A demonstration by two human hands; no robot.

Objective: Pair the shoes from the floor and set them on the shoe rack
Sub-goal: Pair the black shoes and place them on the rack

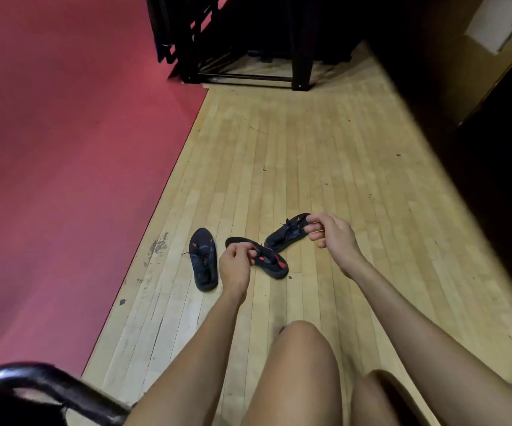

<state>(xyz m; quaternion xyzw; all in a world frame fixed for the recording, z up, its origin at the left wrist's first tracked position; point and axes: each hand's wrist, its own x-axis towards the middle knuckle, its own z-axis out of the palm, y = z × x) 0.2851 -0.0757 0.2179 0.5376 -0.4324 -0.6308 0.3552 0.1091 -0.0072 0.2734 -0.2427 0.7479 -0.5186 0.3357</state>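
**A:** What lies on the floor?

**B:** Three dark shoes with red marks, on a pale wooden floor (310, 167) beside a red mat (64, 149). The left shoe (203, 259) lies alone, sole down, untouched. The middle shoe (271, 261) is tipped on its side. The right shoe (285, 233) lies just past it, their ends close together.

**A:** And the hands?

**B:** The left hand (234, 267) pinches the middle shoe near its opening, fingers curled around the edge. The right hand (331, 233) pinches the heel end of the right shoe between thumb and fingers. Both shoes seem to be touching the floor, though I cannot tell for certain.

**A:** Where is the rack?

**B:** A black framed rack (248, 41) stands at the far end of the floor, well apart from the shoes; its shelves are too dark to make out. The person's bare knees show at the bottom, and a black curved bar (49, 382) sits at lower left.
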